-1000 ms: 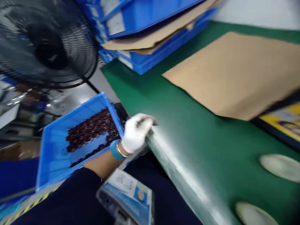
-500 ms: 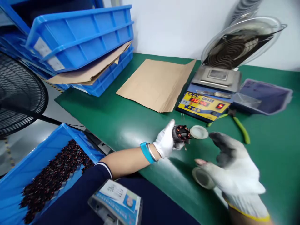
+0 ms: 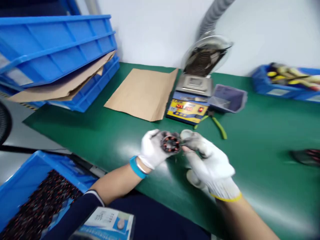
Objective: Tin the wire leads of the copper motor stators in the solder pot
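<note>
The gloved left hand [image 3: 153, 149] grasps a copper-wound ring [image 3: 166, 145] at its fingertip end, fingers curled around the ring's left and underside, its round opening facing up toward the head. The gloved right hand [image 3: 210, 160] brings thumb and forefinger to the ring's right side; whether they pinch anything is too blurred to tell. Both hands are over the green tabletop [image 3: 252, 170], whose near edge runs beneath the left forearm. One pale cup [image 3: 186, 134] sits just beyond the right fingertips, another [image 3: 193, 178] nearer, below that hand. Farther off lie green-handled pliers [image 3: 220, 128] and a yellow-fronted heater unit [image 3: 186, 111]; green surface stretches rightward to a dark, blurred object [image 3: 306, 156].
</note>
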`<control>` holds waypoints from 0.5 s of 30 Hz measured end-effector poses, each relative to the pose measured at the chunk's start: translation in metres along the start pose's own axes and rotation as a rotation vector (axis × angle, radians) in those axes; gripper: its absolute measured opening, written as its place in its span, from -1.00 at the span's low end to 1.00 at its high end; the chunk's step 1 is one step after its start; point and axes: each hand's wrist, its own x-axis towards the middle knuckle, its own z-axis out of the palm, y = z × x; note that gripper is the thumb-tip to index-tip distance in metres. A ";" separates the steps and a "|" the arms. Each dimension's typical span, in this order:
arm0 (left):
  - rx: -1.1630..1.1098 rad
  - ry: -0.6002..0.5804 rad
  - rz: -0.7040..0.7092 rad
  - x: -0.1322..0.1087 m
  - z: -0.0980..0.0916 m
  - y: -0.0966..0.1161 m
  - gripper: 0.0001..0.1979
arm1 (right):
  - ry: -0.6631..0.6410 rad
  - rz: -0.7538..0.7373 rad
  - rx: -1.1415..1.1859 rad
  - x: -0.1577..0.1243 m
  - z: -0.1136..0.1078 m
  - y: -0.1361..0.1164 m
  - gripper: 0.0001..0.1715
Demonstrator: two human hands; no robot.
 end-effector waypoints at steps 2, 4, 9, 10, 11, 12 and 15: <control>-0.046 -0.020 -0.053 -0.001 0.001 0.013 -0.57 | -0.044 -0.046 0.040 0.017 -0.007 -0.011 -0.95; 0.036 -0.105 -0.208 -0.001 0.002 0.015 -0.47 | -0.095 -0.123 0.019 0.033 -0.016 -0.018 -0.94; 0.238 -0.356 -0.344 -0.002 0.005 0.000 -0.49 | -0.227 -0.241 -0.209 0.050 -0.045 -0.021 -0.83; 0.193 -0.274 -0.215 -0.002 0.006 -0.002 -0.58 | -0.247 -0.272 -0.246 0.052 -0.050 -0.023 -0.82; 0.136 -0.165 -0.077 0.000 0.006 -0.003 -0.65 | -0.265 -0.307 -0.279 0.053 -0.055 -0.026 -0.81; 0.079 -0.052 0.040 0.002 0.006 -0.003 -0.68 | -0.288 -0.342 -0.309 0.056 -0.059 -0.029 -0.81; 0.182 0.014 0.090 0.006 0.006 -0.004 -0.50 | -0.320 -0.412 -0.340 0.064 -0.063 -0.036 -0.83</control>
